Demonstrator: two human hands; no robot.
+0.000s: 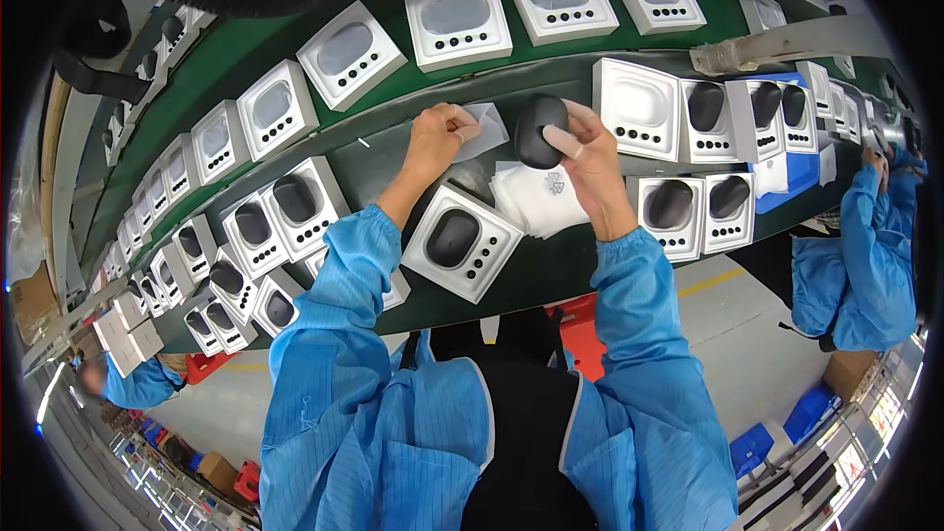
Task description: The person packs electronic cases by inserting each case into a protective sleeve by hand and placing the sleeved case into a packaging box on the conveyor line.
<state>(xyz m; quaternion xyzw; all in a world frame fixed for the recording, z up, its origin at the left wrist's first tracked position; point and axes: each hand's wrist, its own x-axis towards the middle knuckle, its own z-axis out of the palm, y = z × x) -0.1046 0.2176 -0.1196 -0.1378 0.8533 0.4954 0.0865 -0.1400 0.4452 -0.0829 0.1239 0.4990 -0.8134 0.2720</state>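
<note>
My left hand [430, 146] pinches a translucent plastic sleeve [485, 138] between thumb and fingers. Just right of it, my right hand [594, 165] grips a glossy black oval earbud case [534, 134], with pale finger covers on some fingertips. The case is held above the bench, apart from the sleeve. Below the hands lies a stack of white sleeves [531, 202], the top one with a dark printed mark. Nearest me, a white box tray [472, 285] sits tilted, with a black case in its oval recess and small black ear tips beside it.
White trays with sleeved cases [457, 15] line the green conveyor [379, 0] behind. Trays with black cases [295, 199] crowd the left. At right are an empty-recess tray [637, 103], more filled trays and a blue bin [801, 172]. A co-worker in blue [855, 256] works far right.
</note>
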